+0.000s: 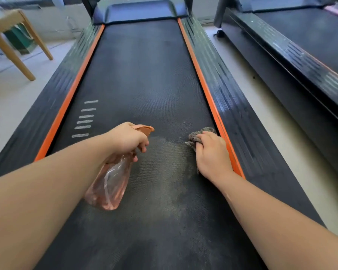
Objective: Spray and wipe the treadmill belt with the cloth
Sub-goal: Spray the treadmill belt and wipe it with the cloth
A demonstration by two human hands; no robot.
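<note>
Both forearms enter from the bottom corners, cut off by the frame. The left hand (128,140) has its fingers curled round the neck of a clear pinkish bottle (109,188). The hand hides the trigger, and only the orange nozzle (146,129) pokes out beyond the knuckles, aimed away and to the right. The bottle's body slants back under the wrist, and whether it touches the belt (144,75) cannot be told.

The right hand (212,152) lies knuckles up, fingers bent over a grey cloth (195,136). It presses the cloth onto the belt just beside the right orange strip (203,88). Most of the cloth is hidden beneath the hand, with only a crumpled edge showing ahead of the fingertips.

The belt is black and finely textured. A paler, greyish blotch (164,172) spreads between the hands and back toward the camera. Six white dashes (85,118) sit in a column at the belt's left, plain marks rather than letters.

Farther on, a dark hood (141,11) closes the belt's end. A second treadmill (300,45) is cropped at the right. At the left are wooden legs (10,51) and a blurred green bag (20,39).
</note>
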